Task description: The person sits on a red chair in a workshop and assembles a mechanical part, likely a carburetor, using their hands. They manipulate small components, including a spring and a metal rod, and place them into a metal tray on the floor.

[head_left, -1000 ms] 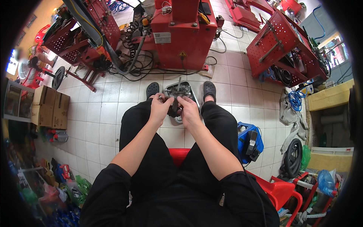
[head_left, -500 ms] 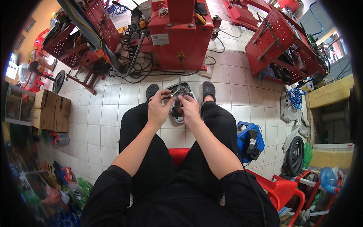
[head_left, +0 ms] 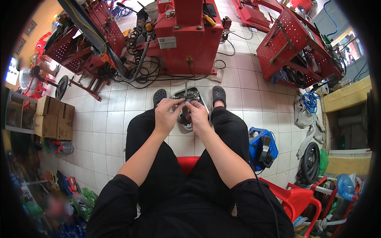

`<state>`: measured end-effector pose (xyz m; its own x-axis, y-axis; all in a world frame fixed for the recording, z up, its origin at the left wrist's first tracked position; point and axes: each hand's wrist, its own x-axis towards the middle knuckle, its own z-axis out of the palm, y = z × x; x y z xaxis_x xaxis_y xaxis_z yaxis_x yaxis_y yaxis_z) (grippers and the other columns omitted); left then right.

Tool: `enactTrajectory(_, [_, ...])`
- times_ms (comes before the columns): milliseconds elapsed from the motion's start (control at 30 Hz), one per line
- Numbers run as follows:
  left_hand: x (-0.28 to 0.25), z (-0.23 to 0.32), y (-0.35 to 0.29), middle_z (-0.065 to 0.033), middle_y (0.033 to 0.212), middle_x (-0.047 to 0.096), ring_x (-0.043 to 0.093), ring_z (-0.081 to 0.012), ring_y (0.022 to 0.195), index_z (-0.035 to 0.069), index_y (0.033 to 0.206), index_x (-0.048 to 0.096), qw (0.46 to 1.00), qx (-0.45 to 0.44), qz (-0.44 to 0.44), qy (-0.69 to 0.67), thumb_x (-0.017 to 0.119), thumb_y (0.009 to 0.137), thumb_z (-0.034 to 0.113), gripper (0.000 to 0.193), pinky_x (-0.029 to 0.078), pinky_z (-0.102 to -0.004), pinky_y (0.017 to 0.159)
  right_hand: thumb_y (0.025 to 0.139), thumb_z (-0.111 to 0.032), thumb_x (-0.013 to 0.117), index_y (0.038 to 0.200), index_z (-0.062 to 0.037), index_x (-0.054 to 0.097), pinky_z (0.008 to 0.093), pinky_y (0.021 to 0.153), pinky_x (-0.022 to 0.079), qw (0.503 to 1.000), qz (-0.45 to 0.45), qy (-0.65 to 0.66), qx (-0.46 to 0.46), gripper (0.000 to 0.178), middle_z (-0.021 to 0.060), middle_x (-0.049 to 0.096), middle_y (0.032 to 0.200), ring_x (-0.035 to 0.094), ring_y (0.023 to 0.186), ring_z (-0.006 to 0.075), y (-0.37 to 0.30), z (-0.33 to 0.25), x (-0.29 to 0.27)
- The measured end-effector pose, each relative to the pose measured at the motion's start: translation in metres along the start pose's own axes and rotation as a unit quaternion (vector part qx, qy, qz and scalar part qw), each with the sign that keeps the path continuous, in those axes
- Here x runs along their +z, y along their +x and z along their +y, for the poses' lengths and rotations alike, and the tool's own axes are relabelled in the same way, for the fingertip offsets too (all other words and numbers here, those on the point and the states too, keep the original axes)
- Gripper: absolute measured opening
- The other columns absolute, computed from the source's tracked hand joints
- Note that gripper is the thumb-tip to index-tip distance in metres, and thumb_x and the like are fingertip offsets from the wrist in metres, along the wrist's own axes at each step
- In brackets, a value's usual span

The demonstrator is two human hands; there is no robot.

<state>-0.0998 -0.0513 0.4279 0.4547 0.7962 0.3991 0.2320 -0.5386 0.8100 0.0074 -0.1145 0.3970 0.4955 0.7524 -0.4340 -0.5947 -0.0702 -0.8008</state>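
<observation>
I sit with the shallow light grey tray with rounded corners [head_left: 185, 129] on the white tiled floor [head_left: 137, 105], between my two dark grey perforated clogs [head_left: 160, 95], probably so that I can work straight in front of me. The dark, partly silvery metal mechanism [head_left: 184, 118] lies in this tray, and a thin pale metal rod [head_left: 186, 89] stands up at its far end. My left hand [head_left: 165, 112] is above the left edge of the tray, and my right hand [head_left: 198, 113] is above its right part. On both hands the thumb and forefinger make a narrow grip, with tips almost meeting over the mechanism; they seem to pinch something small, but I cannot tell what it is, or whether each grip is fully closed. I think I use only fingertips because the part is small. Beyond the tray stands the big red metal machine [head_left: 189, 53], well apart.
</observation>
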Motion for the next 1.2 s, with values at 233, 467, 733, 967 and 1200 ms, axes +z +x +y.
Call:
enactTrajectory(233, [0.0007, -0.0015, -0.0008, -0.008, 0.074, 0.062, 0.059, -0.021, 0.071, 0.005, 0.089, 0.071, 1.0, 0.006, 0.004, -0.003, 0.073, 0.071, 0.007, 0.019, 0.045, -0.0308, 0.067, 0.087, -0.017, 0.061, 0.08, -0.0051, 0.06, 0.0201, 0.042, 0.034, 1.0, -0.001, -0.008, 0.001, 0.014, -0.0024, 0.054, 0.066, 0.046, 0.05, 0.0048, -0.0004, -0.0007, -0.0004])
enactTrajectory(467, [0.0038, -0.0045, -0.0023, -0.0069, 0.079, 0.064, 0.059, -0.0191, 0.07, 0.008, 0.092, 0.072, 1.0, 0.014, -0.016, -0.015, 0.072, 0.072, 0.006, 0.021, 0.045, -0.0287, 0.067, 0.087, -0.015, 0.061, 0.077, -0.0055, 0.059, 0.0208, 0.041, 0.032, 1.0, -0.007, 0.007, 0.0, 0.014, -0.0028, 0.052, 0.063, 0.045, 0.05, 0.0048, -0.0009, 0.0008, 0.0])
enactTrajectory(733, [0.0039, -0.0061, -0.0004, -0.007, 0.083, 0.066, 0.062, -0.0185, 0.071, 0.008, 0.094, 0.072, 1.0, 0.017, -0.01, -0.014, 0.07, 0.073, 0.004, 0.021, 0.046, -0.0276, 0.065, 0.087, -0.013, 0.06, 0.075, -0.0065, 0.058, 0.0205, 0.041, 0.031, 1.0, -0.013, 0.014, 0.0, 0.014, -0.0033, 0.052, 0.063, 0.044, 0.05, 0.004, -0.0057, -0.0004, 0.0035])
enactTrajectory(967, [0.0026, -0.001, -0.0009, -0.0082, 0.085, 0.065, 0.062, -0.0186, 0.073, 0.007, 0.096, 0.071, 0.999, 0.02, -0.03, -0.034, 0.07, 0.073, 0.004, 0.023, 0.048, -0.0276, 0.067, 0.088, -0.014, 0.06, 0.075, -0.0067, 0.058, 0.0205, 0.042, 0.031, 1.0, -0.013, 0.022, 0.006, 0.015, -0.0038, 0.052, 0.063, 0.044, 0.051, 0.004, -0.0057, -0.0025, 0.0029])
enactTrajectory(1200, [0.0078, -0.0028, -0.0008, -0.0086, 0.087, 0.066, 0.062, -0.02, 0.073, 0.005, 0.1, 0.068, 0.998, 0.038, 0.002, -0.052, 0.071, 0.073, 0.005, 0.027, 0.048, -0.0285, 0.068, 0.087, -0.014, 0.06, 0.075, -0.0065, 0.059, 0.0212, 0.043, 0.032, 1.0, -0.015, 0.024, 0.009, 0.014, -0.0033, 0.052, 0.064, 0.044, 0.051, 0.0043, -0.004, -0.0005, 0.0011])
